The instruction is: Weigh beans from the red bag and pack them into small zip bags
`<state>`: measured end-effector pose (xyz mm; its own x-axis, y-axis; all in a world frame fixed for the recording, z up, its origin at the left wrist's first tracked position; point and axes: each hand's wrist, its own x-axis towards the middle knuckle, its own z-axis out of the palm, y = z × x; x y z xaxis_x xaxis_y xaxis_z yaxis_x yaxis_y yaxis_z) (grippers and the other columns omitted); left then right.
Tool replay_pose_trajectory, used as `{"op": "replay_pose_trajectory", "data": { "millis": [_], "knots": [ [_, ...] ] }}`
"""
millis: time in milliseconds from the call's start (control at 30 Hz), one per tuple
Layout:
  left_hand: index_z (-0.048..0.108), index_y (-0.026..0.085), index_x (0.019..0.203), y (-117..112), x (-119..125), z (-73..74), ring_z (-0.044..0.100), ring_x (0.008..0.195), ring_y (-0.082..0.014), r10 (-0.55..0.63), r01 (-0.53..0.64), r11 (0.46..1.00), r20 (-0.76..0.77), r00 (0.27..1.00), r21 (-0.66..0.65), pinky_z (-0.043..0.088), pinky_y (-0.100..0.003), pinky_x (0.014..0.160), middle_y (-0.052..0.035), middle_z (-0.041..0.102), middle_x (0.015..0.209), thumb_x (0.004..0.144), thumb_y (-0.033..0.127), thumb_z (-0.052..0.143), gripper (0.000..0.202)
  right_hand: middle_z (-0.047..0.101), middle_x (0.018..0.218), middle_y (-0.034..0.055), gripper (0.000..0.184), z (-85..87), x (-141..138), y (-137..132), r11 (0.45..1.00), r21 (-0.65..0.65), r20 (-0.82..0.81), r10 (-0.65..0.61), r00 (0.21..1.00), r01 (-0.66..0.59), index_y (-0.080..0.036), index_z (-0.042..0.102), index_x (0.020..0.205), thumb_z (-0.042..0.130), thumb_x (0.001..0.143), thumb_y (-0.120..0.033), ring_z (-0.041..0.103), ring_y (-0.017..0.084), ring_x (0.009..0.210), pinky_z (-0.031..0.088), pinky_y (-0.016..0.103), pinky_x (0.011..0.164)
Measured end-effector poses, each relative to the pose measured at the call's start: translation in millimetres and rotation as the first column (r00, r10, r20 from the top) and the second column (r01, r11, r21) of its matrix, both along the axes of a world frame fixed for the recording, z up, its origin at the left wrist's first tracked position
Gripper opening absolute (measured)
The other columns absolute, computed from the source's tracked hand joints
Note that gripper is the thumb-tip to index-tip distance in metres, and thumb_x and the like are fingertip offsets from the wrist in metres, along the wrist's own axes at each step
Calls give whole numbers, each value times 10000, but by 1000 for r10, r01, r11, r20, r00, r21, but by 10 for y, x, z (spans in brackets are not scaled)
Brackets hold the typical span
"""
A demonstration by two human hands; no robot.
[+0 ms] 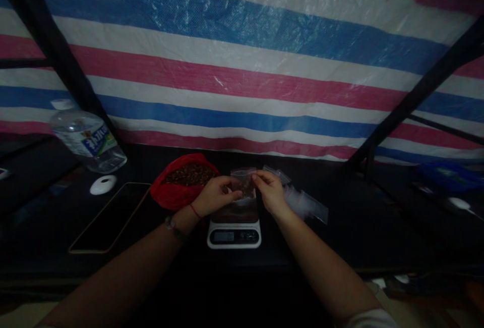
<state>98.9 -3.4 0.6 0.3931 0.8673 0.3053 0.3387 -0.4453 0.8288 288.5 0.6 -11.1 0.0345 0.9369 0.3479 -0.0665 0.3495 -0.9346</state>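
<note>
At far left, a clear bottle (91, 136); nearer, a white rounded object (103, 184) and a phone (111, 219) lying aslant. Next, a red bag (165, 200), open around brown pieces (191, 172), crowding the outer side of the left hand (216, 197). At centre, over a white scale (234, 246), contact unclear, a small zip bag (244, 181), clamped in the left grip at its left side and pinched in the right hand (273, 194) at its upper right corner. Mouth edge at the far side, running crosswise; cannot tell the long axis behind the hands. Just beyond that wrist, loose clear bags (312, 208), in the way rightward. Farther right, open room on the dark table (351, 232) up to a slanting post (397, 106), front edge nearer, striped sheet (242, 80) closing off the back.
</note>
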Motion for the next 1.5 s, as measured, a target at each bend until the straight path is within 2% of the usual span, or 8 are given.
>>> {"op": "replay_pose_trajectory", "data": {
  "millis": [167, 300, 433, 667, 800, 1000, 1167, 1500],
  "knots": [
    [688, 140, 972, -4, 7, 8, 641, 711, -179, -2, 2, 1000, -8, 1000, 6, 507, -267, 620, -64, 711, 848, 659, 357, 733, 384, 667, 739, 9, 214, -29, -31, -8, 999, -36, -20, 27, 999, -28, -207, 671, 823, 698, 733, -399, 610, 151, 654, 500, 279, 621],
    [669, 133, 966, 16, 17, -10, 664, 813, -207, 11, -1, 998, 182, 983, -57, 528, -309, 729, -85, 716, 912, 693, 379, 711, 370, 678, 864, 15, 317, 14, -59, -46, 980, -79, -7, 180, 984, -180, -225, 657, 906, 777, 642, -352, 637, 159, 766, 514, 278, 681],
    [663, 112, 953, 55, -2, -34, 672, 821, -220, 46, -4, 990, 303, 952, -140, 534, -335, 753, -102, 719, 922, 726, 427, 687, 389, 628, 652, -16, 212, 51, -61, -61, 946, -186, 103, 286, 953, -264, -188, 648, 771, 754, 666, -339, 583, 116, 571, 479, 238, 560],
    [689, 114, 963, 60, -12, -24, 673, 821, -208, -5, 41, 991, 271, 962, -129, 534, -329, 774, -101, 724, 923, 748, 380, 681, 342, 698, 872, 8, 304, 57, -54, -33, 962, -92, 19, 260, 966, -257, -222, 674, 918, 770, 644, -309, 650, 148, 777, 521, 270, 707],
    [712, 119, 871, 46, -6, -31, 666, 735, -194, -25, 55, 991, 238, 971, -119, 538, -308, 700, -79, 728, 821, 778, 416, 633, 321, 708, 790, 9, 225, 62, -50, -48, 968, -111, 108, 235, 966, -223, -203, 701, 859, 742, 685, -341, 643, 144, 699, 513, 266, 670],
    [709, 131, 820, 69, -19, -21, 657, 702, -183, 150, -123, 986, 276, 949, -115, 534, -284, 658, -62, 724, 786, 749, 423, 649, 306, 706, 810, 7, 260, 61, -56, -50, 962, -127, -40, 238, 970, -241, -218, 695, 854, 768, 651, -365, 648, 157, 726, 519, 269, 670],
    [699, 137, 834, 12, 14, -2, 653, 689, -170, 100, -70, 991, 287, 953, -114, 532, -274, 649, -49, 722, 783, 729, 410, 673, 293, 705, 770, 10, 220, 49, -53, -49, 976, -113, -74, 179, 981, -187, -205, 712, 805, 746, 689, -389, 631, 144, 670, 502, 259, 643],
    [600, 157, 715, -11, 48, 55, 588, 511, -118, 222, -124, 962, 429, 876, -244, 487, -224, 502, 3, 644, 593, 678, 453, 722, 322, 692, 719, 14, 163, 46, -54, -44, 996, -60, 39, 62, 997, -59, -208, 720, 775, 698, 728, -363, 612, 151, 641, 483, 266, 629]
  ]
}}
